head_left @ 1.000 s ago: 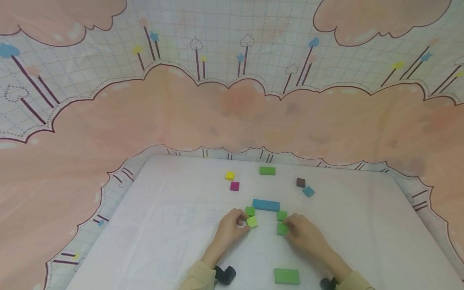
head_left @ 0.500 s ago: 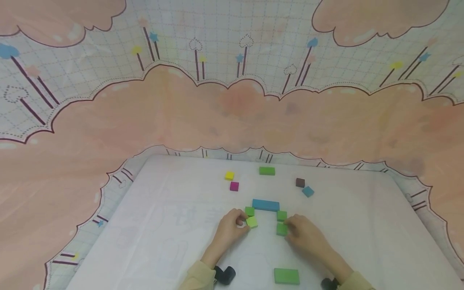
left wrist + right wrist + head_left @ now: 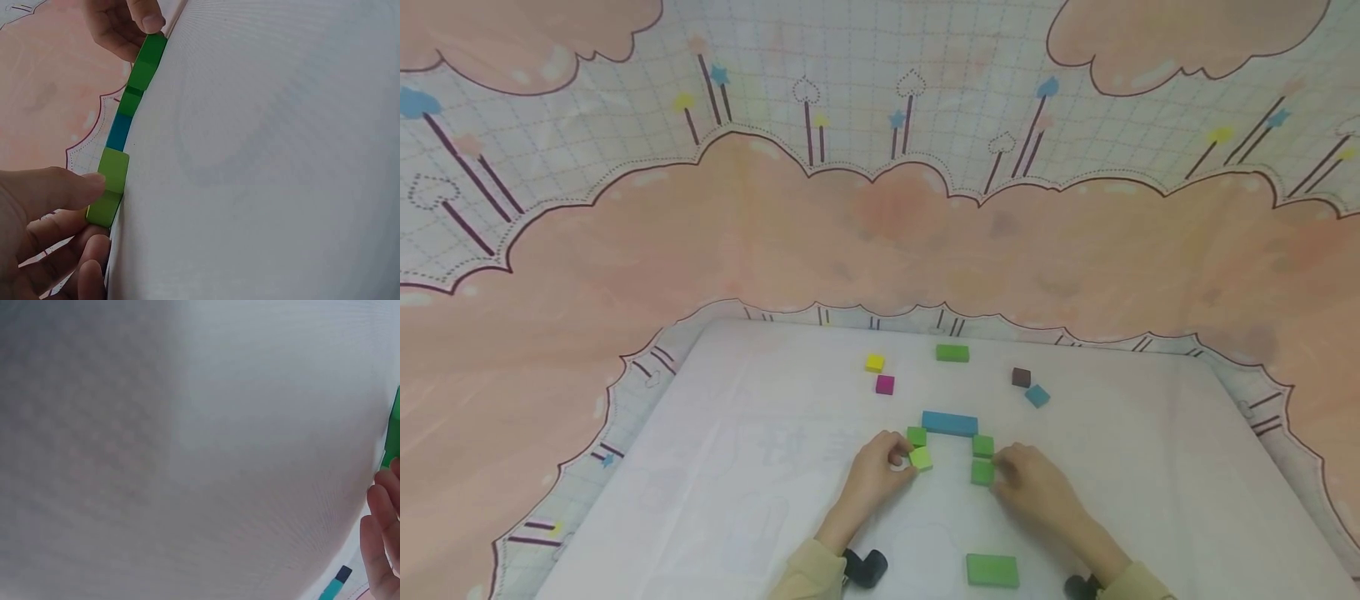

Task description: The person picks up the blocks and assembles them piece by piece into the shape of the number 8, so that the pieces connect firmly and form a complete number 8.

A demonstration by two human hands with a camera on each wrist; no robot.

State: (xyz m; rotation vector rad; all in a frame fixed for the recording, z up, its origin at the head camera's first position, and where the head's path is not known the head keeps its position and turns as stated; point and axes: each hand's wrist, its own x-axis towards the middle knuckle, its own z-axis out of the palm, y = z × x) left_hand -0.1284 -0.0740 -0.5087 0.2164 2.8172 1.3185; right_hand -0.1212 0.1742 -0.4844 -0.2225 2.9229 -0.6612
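Note:
In the head view my left hand [image 3: 877,468] pinches a light green cube [image 3: 921,459], thumb on its near side. That cube is turned at an angle, just in front of a green cube [image 3: 917,436]. My right hand [image 3: 1036,485] is at the right side of another green cube [image 3: 982,472], fingertips right at its edge. Behind this one sits a further green cube [image 3: 982,446]. A long blue block [image 3: 950,423] spans between the two rows at the back. In the right wrist view the right fingers [image 3: 382,512] are loosely bent beside a green block [image 3: 394,434].
A flat green block [image 3: 992,571] lies near the front. Farther back are a yellow cube [image 3: 875,363], a magenta cube [image 3: 885,385], a green block [image 3: 952,353], a dark brown cube [image 3: 1021,377] and a blue cube [image 3: 1037,396]. All lie on a white table [image 3: 760,417].
My right fingertips have drawn slightly to the right, from overlapping the near green cube to its edge. The left hand and its light green cube have hardly moved.

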